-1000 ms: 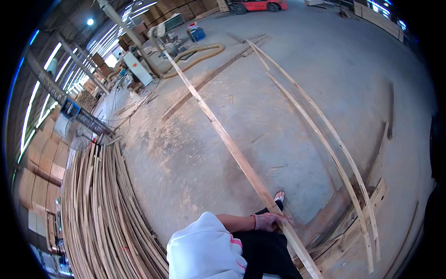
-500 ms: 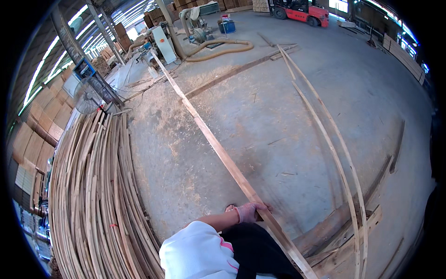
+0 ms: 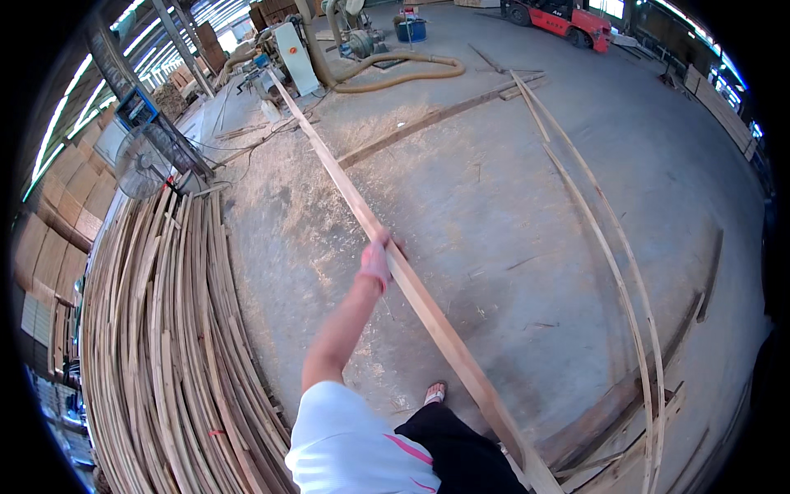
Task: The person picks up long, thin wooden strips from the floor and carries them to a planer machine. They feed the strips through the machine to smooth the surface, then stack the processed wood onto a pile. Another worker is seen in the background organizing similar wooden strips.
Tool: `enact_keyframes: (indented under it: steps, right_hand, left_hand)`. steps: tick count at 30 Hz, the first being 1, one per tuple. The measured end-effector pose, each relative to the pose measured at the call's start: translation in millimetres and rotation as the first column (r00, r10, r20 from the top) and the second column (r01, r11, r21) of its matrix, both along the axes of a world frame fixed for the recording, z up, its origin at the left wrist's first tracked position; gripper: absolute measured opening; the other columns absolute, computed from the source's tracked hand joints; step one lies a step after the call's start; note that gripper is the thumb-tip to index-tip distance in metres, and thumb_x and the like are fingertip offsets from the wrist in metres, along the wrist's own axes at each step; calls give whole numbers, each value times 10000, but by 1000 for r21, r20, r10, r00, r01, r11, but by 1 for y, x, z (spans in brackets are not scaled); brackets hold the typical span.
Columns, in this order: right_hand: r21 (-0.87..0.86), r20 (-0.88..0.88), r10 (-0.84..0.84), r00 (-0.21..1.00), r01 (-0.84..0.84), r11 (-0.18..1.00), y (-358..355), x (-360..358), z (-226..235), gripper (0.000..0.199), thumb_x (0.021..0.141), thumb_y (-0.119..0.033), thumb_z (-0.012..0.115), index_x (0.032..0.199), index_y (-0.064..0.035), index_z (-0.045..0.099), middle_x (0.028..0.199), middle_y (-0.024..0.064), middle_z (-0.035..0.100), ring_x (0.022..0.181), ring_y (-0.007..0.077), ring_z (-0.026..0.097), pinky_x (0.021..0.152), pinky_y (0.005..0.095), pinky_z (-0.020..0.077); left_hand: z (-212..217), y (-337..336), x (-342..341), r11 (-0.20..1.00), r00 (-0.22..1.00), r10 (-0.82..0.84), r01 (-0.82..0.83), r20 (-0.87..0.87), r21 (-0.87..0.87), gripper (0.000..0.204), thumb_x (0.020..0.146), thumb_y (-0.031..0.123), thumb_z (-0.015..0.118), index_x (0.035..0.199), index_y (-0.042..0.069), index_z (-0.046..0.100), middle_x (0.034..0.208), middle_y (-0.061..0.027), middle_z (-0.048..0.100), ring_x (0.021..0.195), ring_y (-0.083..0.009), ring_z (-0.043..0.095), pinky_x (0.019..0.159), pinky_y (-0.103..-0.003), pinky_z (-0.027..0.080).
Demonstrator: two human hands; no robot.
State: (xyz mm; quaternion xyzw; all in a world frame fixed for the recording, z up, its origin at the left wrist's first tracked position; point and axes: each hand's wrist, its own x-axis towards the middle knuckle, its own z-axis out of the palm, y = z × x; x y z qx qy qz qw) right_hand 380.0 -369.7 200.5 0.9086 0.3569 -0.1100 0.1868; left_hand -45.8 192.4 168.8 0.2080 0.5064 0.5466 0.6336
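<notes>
A long, narrow wooden plank (image 3: 436,321) runs slantwise from the machine at the far left down to the lower edge beside my body. My left hand (image 3: 375,263), in a thin pinkish glove, holds it partway along, with the arm stretched forward. The palm is on the plank's left side, and fingertips show past its right edge. My right hand is out of view. The plank's far end reaches the woodworking machine (image 3: 295,58), where the contact is too small to make out.
Long wooden strips (image 3: 164,354) lie piled at left, near a standing fan (image 3: 144,162). Two thin strips (image 3: 599,230) and a beam (image 3: 444,118) lie on the sawdust-strewn floor. A ribbed hose (image 3: 403,59) curls by the machine. A red forklift (image 3: 568,20) stands far right.
My left hand has gone from close to my body to farther forward along the plank, and the arm has straightened. The view has shifted slightly.
</notes>
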Motion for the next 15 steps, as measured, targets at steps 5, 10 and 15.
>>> enact_keyframes:
  steps: [5, 10, 15]
  right_hand:
    - [113, -42, 171, 984, -165, 980, 70, -61, 35, 458, 691, -523, 636, 942, -140, 615, 788, 54, 626, 712, 235, 602, 614, 363, 479]
    - [234, -71, 292, 954, -269, 934, 120, -112, 57, 507, 661, -546, 658, 951, -132, 620, 744, 64, 631, 653, 246, 612, 574, 367, 484]
    - [368, -83, 540, 837, -478, 797, 180, -150, 55, 556, 631, -569, 681, 960, -123, 624, 699, 75, 636, 595, 258, 621, 534, 371, 490]
  left_hand:
    - [0, 128, -104, 994, 999, 32, -33, 7, 101, 368, 911, 345, 418, 949, 2, 547, 741, -124, 592, 643, -262, 581, 619, -390, 512]
    - [-14, 110, -75, 975, 951, -21, -49, 308, 216, 480, 926, 393, 297, 1061, -5, 527, 922, -158, 596, 866, -299, 577, 771, -419, 493]
    - [-203, -15, -40, 899, 868, -439, 424, 233, 113, 397, 901, 289, 438, 1195, 30, 498, 1142, -107, 584, 1081, -258, 542, 906, -384, 451]
